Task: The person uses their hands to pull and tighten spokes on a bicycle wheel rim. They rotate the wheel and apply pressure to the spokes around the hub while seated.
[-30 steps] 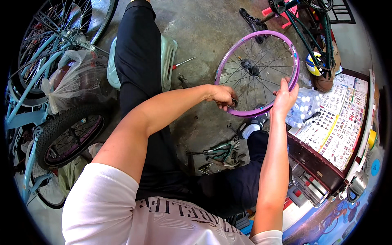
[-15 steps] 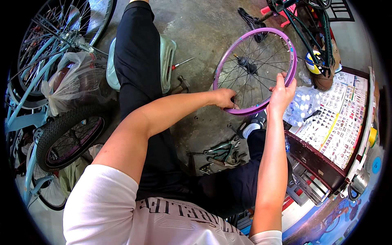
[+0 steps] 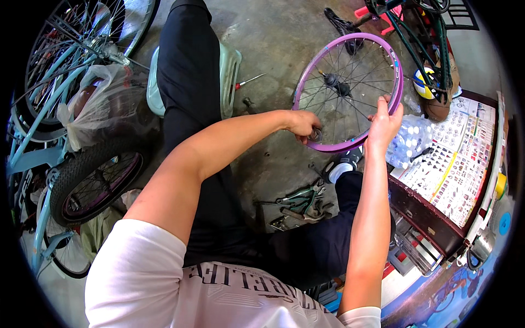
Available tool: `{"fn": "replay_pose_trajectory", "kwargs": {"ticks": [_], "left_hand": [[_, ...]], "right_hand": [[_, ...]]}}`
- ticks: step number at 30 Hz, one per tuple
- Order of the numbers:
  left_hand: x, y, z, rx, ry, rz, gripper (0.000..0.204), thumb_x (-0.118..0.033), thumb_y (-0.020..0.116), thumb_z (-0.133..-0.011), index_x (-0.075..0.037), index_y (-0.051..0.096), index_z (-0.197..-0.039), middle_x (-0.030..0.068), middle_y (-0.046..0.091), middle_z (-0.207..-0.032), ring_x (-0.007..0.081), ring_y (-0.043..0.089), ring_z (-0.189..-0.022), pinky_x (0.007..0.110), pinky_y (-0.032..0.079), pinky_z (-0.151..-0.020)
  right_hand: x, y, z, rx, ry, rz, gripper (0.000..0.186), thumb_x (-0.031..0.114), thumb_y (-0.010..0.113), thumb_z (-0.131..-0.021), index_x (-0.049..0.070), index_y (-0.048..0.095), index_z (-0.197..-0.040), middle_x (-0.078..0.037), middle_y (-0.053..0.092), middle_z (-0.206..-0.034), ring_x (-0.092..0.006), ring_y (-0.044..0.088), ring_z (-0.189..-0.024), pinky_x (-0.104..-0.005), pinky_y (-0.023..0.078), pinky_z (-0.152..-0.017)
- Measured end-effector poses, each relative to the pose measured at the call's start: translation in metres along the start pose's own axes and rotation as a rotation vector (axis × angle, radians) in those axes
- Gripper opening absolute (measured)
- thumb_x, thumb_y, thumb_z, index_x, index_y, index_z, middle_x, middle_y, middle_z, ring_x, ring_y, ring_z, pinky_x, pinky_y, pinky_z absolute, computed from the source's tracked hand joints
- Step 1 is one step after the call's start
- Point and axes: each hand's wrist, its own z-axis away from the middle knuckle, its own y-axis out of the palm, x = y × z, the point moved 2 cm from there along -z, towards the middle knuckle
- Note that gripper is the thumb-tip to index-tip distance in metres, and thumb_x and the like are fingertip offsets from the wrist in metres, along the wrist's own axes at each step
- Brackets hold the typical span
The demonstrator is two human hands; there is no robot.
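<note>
The bare purple-rimmed bicycle wheel [image 3: 337,86] is held tilted in the upper right of the frame. At its right side, the right hand [image 3: 384,123] is wrapped round the rim; at its lower left, the left hand [image 3: 303,123] has fingers curled, apparently pinching a small round metal piece [image 3: 317,133] beside the spokes. A slackened right grip could let the wheel swing, and a badly seated piece might slip, scraping the knuckles

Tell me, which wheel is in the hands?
The purple wheel: the right hand grips its rim, the left hand is at its lower edge. The wheels at left are untouched.
</note>
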Motion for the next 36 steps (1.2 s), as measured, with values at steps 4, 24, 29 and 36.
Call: {"fn": "replay_pose_trajectory", "kwargs": {"ticks": [4,24,29,36], "left_hand": [[0.005,0.007,0.004,-0.243,0.178,-0.266,0.025,-0.013,0.060,-0.092,-0.003,0.070,-0.112,0.0170,0.074,-0.090,0.0294,0.075,-0.083,0.044,0.059,-0.075],[0.035,0.006,0.015,-0.598,0.060,-0.289,0.050,-0.005,0.056,-0.083,-0.020,0.074,-0.126,0.0178,0.075,-0.108,0.0371,0.071,-0.101,0.046,0.055,-0.095],[0.030,0.011,0.010,-0.579,0.057,-0.221,0.050,-0.003,0.057,-0.084,-0.022,0.074,-0.127,0.0161,0.075,-0.106,0.0360,0.071,-0.098,0.046,0.055,-0.094],[0.041,0.012,0.005,-0.631,0.093,-0.212,0.048,-0.002,0.057,-0.086,-0.023,0.075,-0.125,0.0143,0.076,-0.105,0.0335,0.072,-0.096,0.044,0.056,-0.091]], "right_hand": [[0.002,0.006,0.001,0.024,-0.027,0.005,0.023,0.017,0.068,-0.094,-0.001,0.063,-0.108,-0.007,0.067,-0.096,-0.0125,0.059,-0.066,-0.0287,0.050,-0.053],[0.001,0.007,-0.010,0.037,-0.032,0.013,0.026,0.019,0.070,-0.094,0.000,0.066,-0.110,-0.006,0.066,-0.094,-0.0110,0.059,-0.069,-0.0278,0.051,-0.055],[0.007,0.008,-0.012,0.067,0.002,0.013,0.026,0.021,0.071,-0.093,0.001,0.066,-0.110,-0.004,0.066,-0.093,-0.0100,0.059,-0.070,-0.0275,0.051,-0.056],[0.021,0.025,-0.001,0.117,0.045,-0.121,0.027,0.023,0.074,-0.092,0.002,0.065,-0.108,-0.002,0.065,-0.089,-0.0085,0.057,-0.067,-0.0258,0.048,-0.055]]}}
